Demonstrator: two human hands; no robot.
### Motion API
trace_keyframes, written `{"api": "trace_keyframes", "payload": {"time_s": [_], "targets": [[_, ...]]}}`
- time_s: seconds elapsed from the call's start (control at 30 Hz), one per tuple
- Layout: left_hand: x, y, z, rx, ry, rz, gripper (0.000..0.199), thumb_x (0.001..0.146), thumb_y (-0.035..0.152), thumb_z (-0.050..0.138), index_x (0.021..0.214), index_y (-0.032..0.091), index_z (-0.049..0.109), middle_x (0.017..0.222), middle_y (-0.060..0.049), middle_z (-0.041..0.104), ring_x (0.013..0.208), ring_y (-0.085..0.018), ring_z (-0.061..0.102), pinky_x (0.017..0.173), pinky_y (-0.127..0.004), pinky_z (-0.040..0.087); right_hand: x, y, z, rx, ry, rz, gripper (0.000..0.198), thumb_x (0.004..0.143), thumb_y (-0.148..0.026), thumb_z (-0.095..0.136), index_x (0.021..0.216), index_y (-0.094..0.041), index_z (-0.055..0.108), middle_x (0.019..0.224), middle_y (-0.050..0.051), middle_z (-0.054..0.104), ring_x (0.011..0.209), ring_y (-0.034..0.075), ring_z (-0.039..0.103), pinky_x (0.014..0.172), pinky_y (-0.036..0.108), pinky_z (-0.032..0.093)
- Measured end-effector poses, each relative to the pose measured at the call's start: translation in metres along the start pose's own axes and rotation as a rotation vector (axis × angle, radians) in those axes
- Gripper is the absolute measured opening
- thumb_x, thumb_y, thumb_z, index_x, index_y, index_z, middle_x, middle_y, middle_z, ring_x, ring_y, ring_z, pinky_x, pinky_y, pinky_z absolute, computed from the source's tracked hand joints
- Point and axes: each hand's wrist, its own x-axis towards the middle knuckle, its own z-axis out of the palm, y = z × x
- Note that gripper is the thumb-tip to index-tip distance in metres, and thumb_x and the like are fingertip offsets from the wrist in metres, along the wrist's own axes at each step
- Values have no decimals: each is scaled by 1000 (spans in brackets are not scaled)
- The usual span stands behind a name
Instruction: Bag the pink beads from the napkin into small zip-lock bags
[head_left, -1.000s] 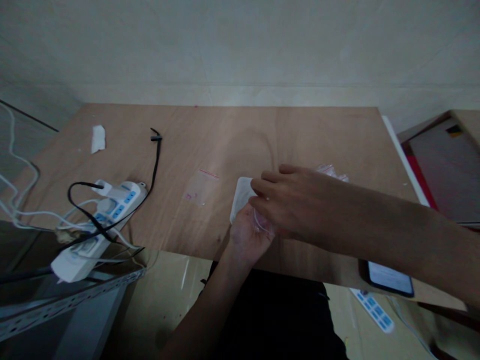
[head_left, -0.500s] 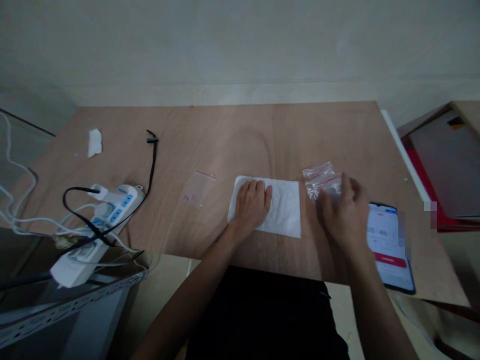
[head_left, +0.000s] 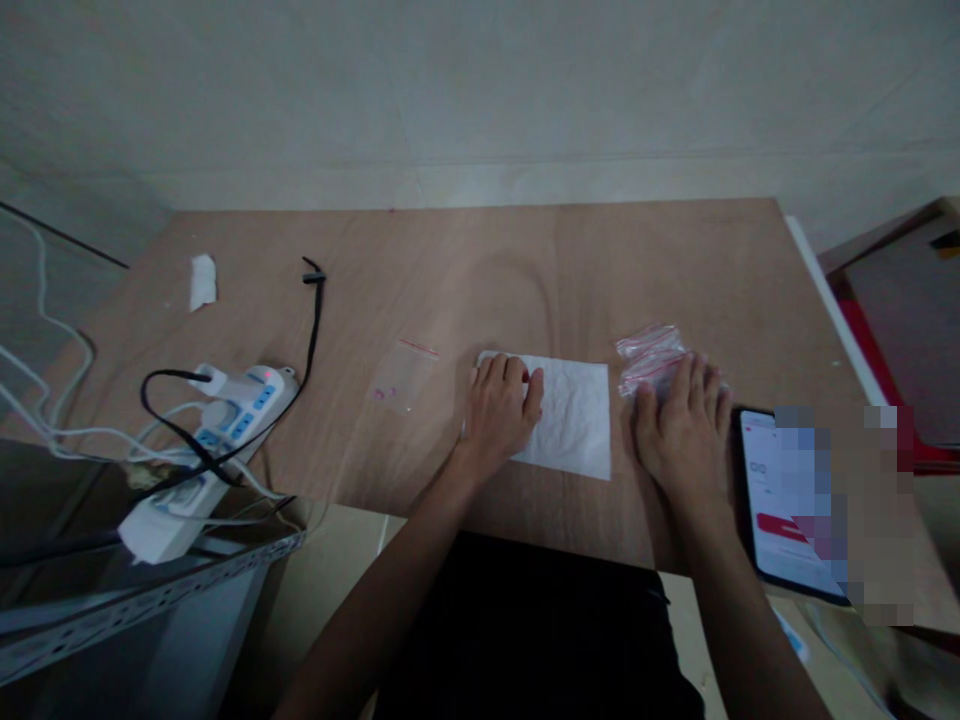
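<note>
My left hand [head_left: 501, 405] lies flat on the left part of a white paper sheet [head_left: 576, 415], fingers stretched forward. To its left, apart from it, a small clear zip bag [head_left: 405, 376] with a red line along its top and a few tiny pinkish bits inside lies on the table. My right hand [head_left: 684, 425] rests on the near side of a pile of clear zip bags [head_left: 649, 352] with red lines, fingers extended and palm down. Those fingers cover part of the pile.
A smartphone [head_left: 784, 540] with a lit screen lies right of my right hand, partly blurred out. At left, a white power strip [head_left: 247, 405] carries plugs and cables. A black cable [head_left: 315, 315] and a white scrap [head_left: 202, 282] lie on the wooden table [head_left: 465, 265].
My right hand has come down from a blurred, half-curled pose to lie flat on the zip bags. The view has shifted slightly. My left hand stays on the paper.
</note>
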Motion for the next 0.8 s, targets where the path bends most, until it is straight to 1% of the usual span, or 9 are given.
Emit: {"api": "trace_keyframes", "payload": {"time_s": [0.1,0.17,0.2,0.27,0.33,0.43,0.63,0.73,0.8], "targets": [[0,-21,-18,-12,94,-111,29,97,32,39,79,19,57,81,-8,66,82,-22,60,76,-35,43,-1,3,1,63,40,5,69,99,-40,29,149,8,25,155,32,27,147,41,18,115,63,21],[4,-41,-33,25,107,-261,31,96,36,41,77,18,58,78,-8,66,81,-22,61,75,-34,43,-2,4,1,114,68,-8,69,99,-40,30,151,4,23,157,30,23,148,42,14,113,67,19],[7,-51,-40,60,81,-368,33,96,38,40,78,18,59,78,-9,67,79,-23,62,75,-34,44,-2,5,1,140,83,-17,68,99,-40,30,152,2,21,158,28,22,148,42,12,112,69,19],[16,-71,-52,148,-50,-580,45,95,48,37,79,16,64,79,-13,70,78,-26,65,72,-36,45,-3,5,0,181,110,-38,68,99,-40,31,153,-2,19,159,26,19,149,42,9,111,72,17],[26,-87,-58,222,-191,-689,55,93,56,36,80,14,69,83,-18,72,83,-31,67,73,-39,46,-4,5,-1,207,129,-53,67,99,-41,30,154,-3,19,160,26,19,149,42,8,111,72,16],[34,-99,-59,266,-290,-717,54,90,54,40,83,13,73,89,-21,73,89,-35,68,75,-41,48,-5,5,-3,246,137,-59,65,99,-40,32,153,-6,23,160,25,18,149,42,7,112,71,15],[31,-106,-55,241,-314,-676,41,90,36,39,89,12,73,92,-19,73,89,-32,68,75,-39,47,-5,8,-1,273,165,-50,62,97,-38,40,147,-3,35,158,28,22,148,42,11,114,68,18],[28,-105,-64,218,-315,-651,34,88,33,42,86,13,70,90,-17,73,87,-30,67,73,-36,46,-6,9,-3,284,191,-75,60,97,-37,40,147,-4,35,159,27,21,149,41,10,114,69,17],[24,-99,-76,182,-285,-625,29,87,31,43,81,16,67,84,-12,71,80,-26,65,69,-32,43,-9,5,-9,306,263,-100,55,97,-34,43,145,-7,40,159,25,23,149,40,11,114,68,18]]}}
